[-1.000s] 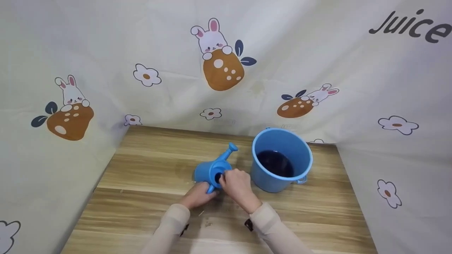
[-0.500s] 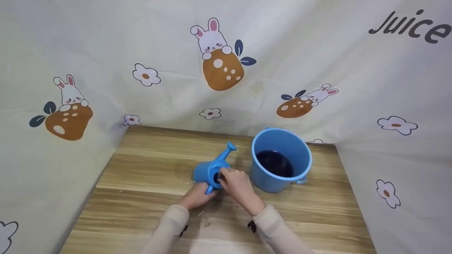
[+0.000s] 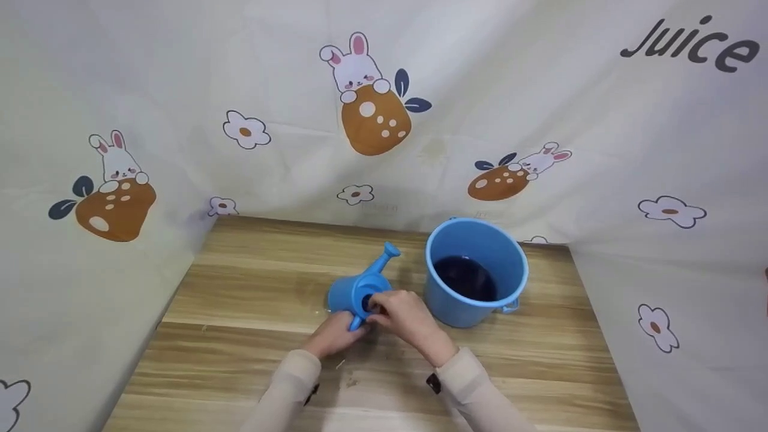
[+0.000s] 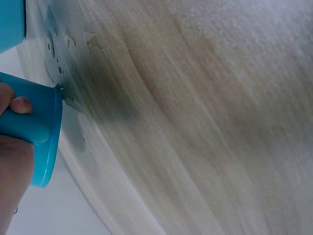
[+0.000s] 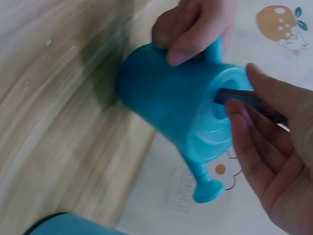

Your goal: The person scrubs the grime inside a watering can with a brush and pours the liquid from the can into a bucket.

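Note:
A small blue watering can (image 3: 344, 294) stands on the wood-patterned table, its spout pointing to the back right. My left hand (image 3: 333, 335) grips its handle, with fingers curled round it in the right wrist view. Between thumb and fingers, my right hand (image 3: 405, 312) pinches a dark, narrow, stick-like object (image 5: 244, 98). One end of that object lies at the can's top opening; its exact kind I cannot tell. In the left wrist view, the can's lower wall (image 4: 46, 122) shows beside the curled fingers.
Close to the right of the can stands a larger blue bucket (image 3: 459, 312) holding dark liquid (image 3: 465, 279). Water drops (image 4: 71, 41) lie on the table near the can's base. A printed cloth (image 3: 288, 168) with rabbits and flowers hangs around the table's back and sides.
My right hand has turned slightly at the can's opening, its wrist shifting a little to the right. The left hand and the watering can stay almost where they were.

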### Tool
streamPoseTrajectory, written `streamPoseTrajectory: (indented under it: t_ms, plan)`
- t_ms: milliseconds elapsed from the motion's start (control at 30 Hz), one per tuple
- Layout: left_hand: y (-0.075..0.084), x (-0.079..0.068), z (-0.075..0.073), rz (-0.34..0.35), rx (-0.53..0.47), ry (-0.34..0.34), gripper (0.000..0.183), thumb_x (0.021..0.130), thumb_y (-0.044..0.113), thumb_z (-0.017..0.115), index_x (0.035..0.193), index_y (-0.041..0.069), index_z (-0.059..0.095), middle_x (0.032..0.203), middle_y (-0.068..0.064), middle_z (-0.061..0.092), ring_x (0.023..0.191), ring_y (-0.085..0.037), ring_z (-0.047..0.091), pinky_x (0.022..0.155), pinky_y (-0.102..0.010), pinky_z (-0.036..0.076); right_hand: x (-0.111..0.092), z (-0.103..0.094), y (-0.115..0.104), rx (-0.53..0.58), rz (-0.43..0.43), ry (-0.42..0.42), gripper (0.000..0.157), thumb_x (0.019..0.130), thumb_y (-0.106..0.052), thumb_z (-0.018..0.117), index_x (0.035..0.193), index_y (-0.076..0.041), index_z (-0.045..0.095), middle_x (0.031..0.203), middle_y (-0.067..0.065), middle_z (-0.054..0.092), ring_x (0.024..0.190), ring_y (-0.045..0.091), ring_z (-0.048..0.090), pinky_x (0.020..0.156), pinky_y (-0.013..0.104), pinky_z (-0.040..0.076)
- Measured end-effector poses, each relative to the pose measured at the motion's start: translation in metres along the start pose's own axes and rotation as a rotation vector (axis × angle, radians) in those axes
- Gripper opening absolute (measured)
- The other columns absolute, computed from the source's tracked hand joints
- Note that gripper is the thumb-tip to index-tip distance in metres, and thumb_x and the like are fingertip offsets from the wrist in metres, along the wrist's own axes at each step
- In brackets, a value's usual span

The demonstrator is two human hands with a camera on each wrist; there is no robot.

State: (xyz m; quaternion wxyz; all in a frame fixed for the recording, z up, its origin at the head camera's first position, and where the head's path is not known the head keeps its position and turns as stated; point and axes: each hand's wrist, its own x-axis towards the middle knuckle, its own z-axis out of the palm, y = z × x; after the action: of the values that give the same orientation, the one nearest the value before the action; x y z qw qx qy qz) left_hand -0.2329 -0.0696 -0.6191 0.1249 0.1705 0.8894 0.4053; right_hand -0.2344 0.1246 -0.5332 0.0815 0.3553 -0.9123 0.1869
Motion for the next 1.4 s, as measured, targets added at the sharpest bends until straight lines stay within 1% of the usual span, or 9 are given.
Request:
streamPoseTrajectory:
  t_ms: [233,400,467,633,800,900,1000,1167,1400]
  plan:
    - [0.0,0.001,0.001,-0.012,-0.002,0.009,0.035,0.093,0.027,0.059,0.066,0.021,0.038,0.058,0.012,0.035,0.052,-0.005,0.036,0.053,-0.022,0.032,0.0,-0.008,0.0,-0.007,-0.012,-0.085,0.025,0.085,-0.012,0.077,0.109,-0.01,0.069,0.1,0.003,0.075,0.088,0.018,0.071,0.075,0.03,0.057]
    - [0.001,0.001,0.001,-0.023,0.005,0.001,0.035,0.093,0.027,0.059,0.066,0.021,0.038,0.058,0.012,0.036,0.052,-0.005,0.037,0.053,-0.022,0.033,0.001,-0.013,-0.001,-0.04,-0.021,-0.128,0.025,0.085,-0.01,0.076,0.109,-0.011,0.07,0.101,0.003,0.075,0.088,0.018,0.072,0.075,0.03,0.057]
    - [0.001,0.0,0.002,-0.019,0.009,0.006,0.035,0.092,0.028,0.06,0.066,0.021,0.039,0.058,0.012,0.036,0.052,-0.005,0.037,0.053,-0.022,0.033,0.002,-0.013,-0.001,-0.069,-0.032,-0.128,0.021,0.085,-0.01,0.075,0.105,-0.012,0.071,0.097,0.002,0.075,0.084,0.017,0.072,0.071,0.029,0.057]
    - [0.0,0.001,0.003,-0.009,0.013,0.009,0.035,0.093,0.026,0.06,0.066,0.021,0.038,0.058,0.012,0.035,0.053,-0.005,0.037,0.054,-0.022,0.033,0.003,-0.01,0.001,-0.177,-0.081,-0.049,0.01,0.085,-0.012,0.071,0.089,-0.02,0.076,0.08,-0.005,0.071,0.067,0.013,0.067,0.058,0.028,0.053]
    - [0.0,0.0,0.002,-0.009,-0.007,0.009,0.034,0.092,0.025,0.061,0.066,0.021,0.039,0.058,0.011,0.036,0.053,-0.006,0.038,0.053,-0.023,0.033,0.002,-0.002,0.006,-0.222,-0.173,0.059,0.011,0.084,-0.012,0.073,0.086,-0.022,0.076,0.084,-0.006,0.064,0.079,0.011,0.063,0.068,0.024,0.053]
    - [-0.001,0.0,0.001,-0.008,-0.006,0.012,0.033,0.092,0.026,0.061,0.067,0.021,0.04,0.059,0.011,0.036,0.054,-0.006,0.038,0.053,-0.023,0.034,0.003,0.0,0.009,-0.22,-0.216,0.065,0.01,0.084,-0.011,0.073,0.086,-0.021,0.074,0.086,-0.007,0.068,0.083,0.011,0.063,0.072,0.023,0.053]
    - [-0.001,0.0,0.0,-0.002,0.003,0.015,0.033,0.092,0.027,0.061,0.067,0.021,0.04,0.06,0.011,0.037,0.054,-0.006,0.039,0.054,-0.024,0.034,0.004,-0.002,0.011,-0.2,-0.229,0.031,0.011,0.085,-0.009,0.072,0.086,-0.02,0.071,0.084,-0.008,0.069,0.082,0.011,0.065,0.073,0.023,0.053]
    - [-0.001,0.0,0.0,0.004,0.0,0.017,0.034,0.093,0.028,0.061,0.067,0.021,0.039,0.059,0.012,0.036,0.054,-0.006,0.038,0.053,-0.024,0.034,0.006,-0.012,0.011,-0.108,-0.221,-0.045,0.012,0.088,-0.007,0.069,0.09,-0.019,0.07,0.089,-0.005,0.07,0.085,0.011,0.066,0.076,0.024,0.054]
    - [-0.002,0.0,-0.002,-0.016,-0.022,0.009,0.035,0.093,0.027,0.061,0.066,0.022,0.039,0.058,0.012,0.037,0.051,-0.004,0.037,0.052,-0.022,0.033,0.008,-0.029,0.01,-0.042,-0.177,-0.098,0.008,0.097,-0.018,0.063,0.094,-0.021,0.071,0.094,-0.007,0.07,0.092,0.009,0.067,0.081,0.024,0.054]
